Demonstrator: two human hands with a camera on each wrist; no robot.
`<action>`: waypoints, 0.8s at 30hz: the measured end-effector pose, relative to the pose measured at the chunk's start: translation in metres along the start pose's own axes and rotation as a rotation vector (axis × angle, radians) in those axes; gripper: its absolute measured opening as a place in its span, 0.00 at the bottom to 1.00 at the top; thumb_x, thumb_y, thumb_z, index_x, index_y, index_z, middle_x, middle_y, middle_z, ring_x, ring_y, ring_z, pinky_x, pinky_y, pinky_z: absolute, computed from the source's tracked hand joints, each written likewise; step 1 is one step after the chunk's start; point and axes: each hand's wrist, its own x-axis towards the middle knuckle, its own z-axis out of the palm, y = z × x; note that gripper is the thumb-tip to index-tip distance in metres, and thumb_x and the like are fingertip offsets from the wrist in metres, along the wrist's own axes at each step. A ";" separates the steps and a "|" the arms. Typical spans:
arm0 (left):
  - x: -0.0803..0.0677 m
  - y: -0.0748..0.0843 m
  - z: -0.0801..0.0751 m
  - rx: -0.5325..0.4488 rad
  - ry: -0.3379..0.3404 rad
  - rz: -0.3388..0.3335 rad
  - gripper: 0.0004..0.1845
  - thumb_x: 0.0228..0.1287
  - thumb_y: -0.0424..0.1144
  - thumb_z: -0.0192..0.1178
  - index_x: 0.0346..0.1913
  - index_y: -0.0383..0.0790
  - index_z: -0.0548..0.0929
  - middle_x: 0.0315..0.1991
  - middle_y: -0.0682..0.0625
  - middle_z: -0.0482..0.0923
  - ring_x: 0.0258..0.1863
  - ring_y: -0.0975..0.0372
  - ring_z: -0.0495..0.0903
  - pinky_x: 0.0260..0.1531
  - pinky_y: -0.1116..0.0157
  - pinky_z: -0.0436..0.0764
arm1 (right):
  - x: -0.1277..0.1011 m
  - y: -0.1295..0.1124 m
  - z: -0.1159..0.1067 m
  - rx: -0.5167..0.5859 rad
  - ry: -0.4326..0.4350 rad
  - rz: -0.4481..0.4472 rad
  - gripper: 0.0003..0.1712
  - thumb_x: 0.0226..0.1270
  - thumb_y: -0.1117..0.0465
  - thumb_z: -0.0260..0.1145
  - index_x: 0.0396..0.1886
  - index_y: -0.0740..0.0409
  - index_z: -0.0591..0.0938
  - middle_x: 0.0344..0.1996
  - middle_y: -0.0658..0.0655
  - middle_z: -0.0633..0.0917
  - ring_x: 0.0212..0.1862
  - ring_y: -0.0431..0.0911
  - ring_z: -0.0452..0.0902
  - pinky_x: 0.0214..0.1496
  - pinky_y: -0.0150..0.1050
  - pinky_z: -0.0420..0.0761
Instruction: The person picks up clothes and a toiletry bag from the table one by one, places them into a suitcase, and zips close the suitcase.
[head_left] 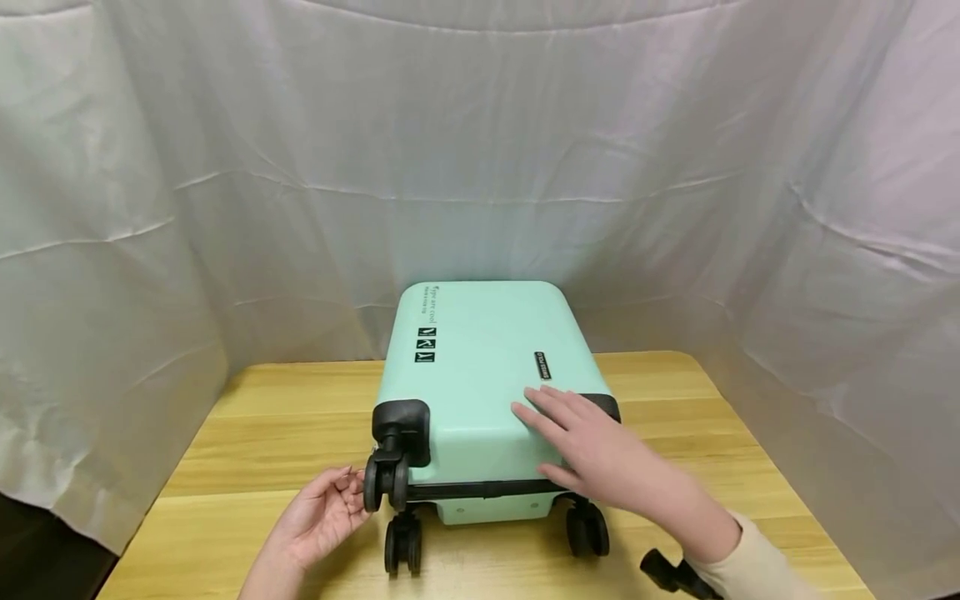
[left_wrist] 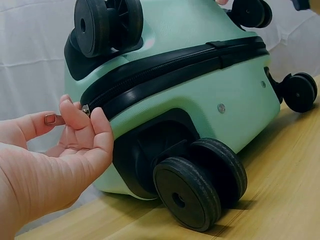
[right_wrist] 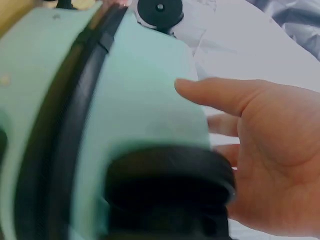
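A mint-green hard-shell suitcase (head_left: 480, 375) lies flat, its wheeled end facing me. At its near left corner my left hand (head_left: 322, 517) has curled fingers and thumb pinching the zipper pull. In the left wrist view, the metal zipper slider (left_wrist: 86, 109) shows at the fingertips, on the black zipper (left_wrist: 150, 75) that runs round the case's side. My right hand (head_left: 592, 446) lies over the near right part of the lid with fingers extended, below the black name badge (head_left: 542, 365). Its thumb (right_wrist: 210, 92) is straight in the right wrist view.
Black double wheels (head_left: 386, 479) stick out toward me from the case's corners. The case stands on a wooden table (head_left: 285, 417). Pale grey curtains (head_left: 480, 150) hang behind and at both sides. A small black object (head_left: 675, 575) is by the right sleeve.
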 end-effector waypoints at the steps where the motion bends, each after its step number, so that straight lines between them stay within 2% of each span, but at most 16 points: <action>1: 0.000 0.000 0.000 -0.002 0.000 -0.001 0.29 0.80 0.40 0.26 0.43 0.36 0.83 0.40 0.52 0.82 0.36 0.67 0.76 0.53 0.68 0.78 | -0.001 -0.003 0.003 -0.004 0.019 0.018 0.43 0.60 0.47 0.71 0.72 0.54 0.66 0.68 0.60 0.72 0.69 0.56 0.68 0.67 0.54 0.73; 8: -0.002 -0.003 -0.002 -0.008 0.000 0.002 0.29 0.80 0.40 0.26 0.43 0.36 0.82 0.39 0.52 0.82 0.36 0.67 0.77 0.55 0.67 0.77 | -0.007 -0.015 0.019 -0.005 0.081 0.112 0.44 0.61 0.44 0.69 0.74 0.53 0.65 0.71 0.59 0.68 0.73 0.56 0.63 0.71 0.56 0.67; 13: -0.003 -0.004 -0.003 -0.038 -0.027 -0.013 0.28 0.80 0.38 0.25 0.47 0.34 0.80 0.38 0.52 0.80 0.37 0.67 0.77 0.58 0.66 0.77 | -0.008 -0.017 0.027 -0.014 0.140 0.124 0.44 0.60 0.42 0.68 0.73 0.53 0.66 0.71 0.59 0.69 0.73 0.55 0.63 0.72 0.54 0.64; 24: -0.002 0.002 0.003 -0.099 -0.041 -0.028 0.26 0.79 0.37 0.26 0.48 0.31 0.78 0.37 0.51 0.80 0.36 0.65 0.78 0.56 0.66 0.77 | -0.007 -0.015 0.031 -0.038 0.220 0.125 0.42 0.59 0.42 0.69 0.70 0.52 0.69 0.69 0.57 0.72 0.71 0.53 0.66 0.71 0.53 0.65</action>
